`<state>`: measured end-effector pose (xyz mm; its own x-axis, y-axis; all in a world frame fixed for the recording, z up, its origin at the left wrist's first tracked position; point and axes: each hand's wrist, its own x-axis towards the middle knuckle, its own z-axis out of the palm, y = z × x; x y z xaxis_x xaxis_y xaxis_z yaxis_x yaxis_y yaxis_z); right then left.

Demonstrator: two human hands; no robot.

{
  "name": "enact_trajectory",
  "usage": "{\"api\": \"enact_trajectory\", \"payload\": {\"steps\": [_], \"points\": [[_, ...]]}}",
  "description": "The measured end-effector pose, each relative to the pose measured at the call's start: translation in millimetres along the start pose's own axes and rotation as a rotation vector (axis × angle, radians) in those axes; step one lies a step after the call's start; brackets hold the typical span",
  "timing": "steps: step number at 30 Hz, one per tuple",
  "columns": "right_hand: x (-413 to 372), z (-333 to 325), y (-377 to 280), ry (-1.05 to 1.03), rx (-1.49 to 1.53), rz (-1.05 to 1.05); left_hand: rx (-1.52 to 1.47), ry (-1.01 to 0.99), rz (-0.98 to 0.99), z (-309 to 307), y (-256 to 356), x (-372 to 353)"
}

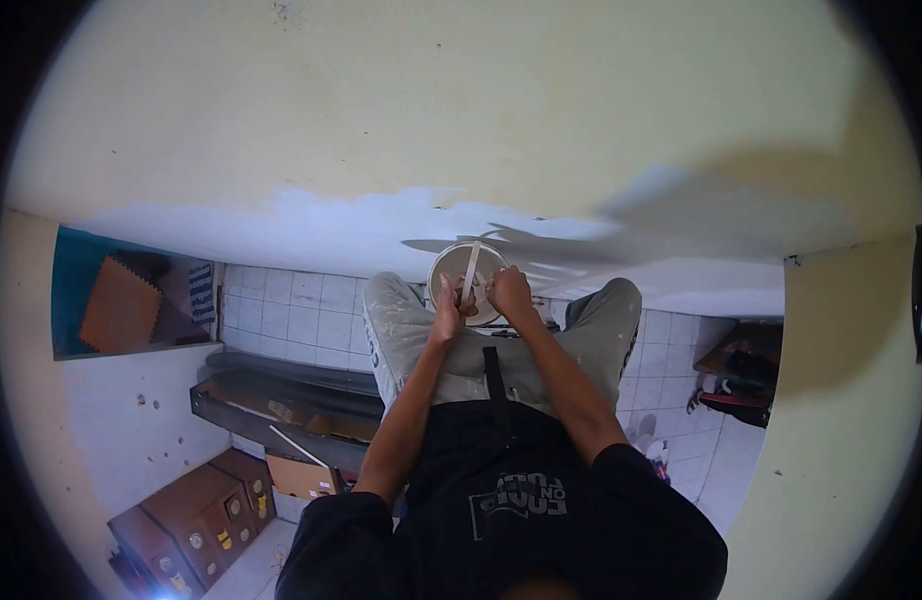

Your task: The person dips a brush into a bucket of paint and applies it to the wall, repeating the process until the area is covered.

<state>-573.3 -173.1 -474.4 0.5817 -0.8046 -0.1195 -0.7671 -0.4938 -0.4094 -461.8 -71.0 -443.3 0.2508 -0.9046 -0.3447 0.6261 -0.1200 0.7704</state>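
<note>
A round whitish bucket (451, 263) stands between my knees, close to the wall. A pale, flat, narrow strip (474, 262) lies across its opening from the far rim towards me. My left hand (451, 306) is over the near left part of the bucket, its fingers closed around the strip's near end. My right hand (510, 292) is at the bucket's right rim with its fingers curled in. Whatever it grips, if anything, is too small to make out.
In front rises a wall (401, 110), yellowish above and white below. A long dark box-like object (291, 405) lies on the tiled floor at left, near brown cabinets (196, 520) and a cardboard box (299, 477). Dark items (738, 395) sit at right.
</note>
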Motion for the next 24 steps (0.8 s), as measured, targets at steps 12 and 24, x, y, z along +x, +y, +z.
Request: {"api": "enact_trajectory", "payload": {"steps": [12,24], "points": [[8.6,40.2,4.9,-0.023,-0.021,-0.112,-0.119,0.01,-0.021,-4.6,-4.2,-3.2],[-21.7,-43.4,31.1,0.131,0.17,0.033,-0.024,-0.02,0.026,-0.3,-1.7,-3.9]]}}
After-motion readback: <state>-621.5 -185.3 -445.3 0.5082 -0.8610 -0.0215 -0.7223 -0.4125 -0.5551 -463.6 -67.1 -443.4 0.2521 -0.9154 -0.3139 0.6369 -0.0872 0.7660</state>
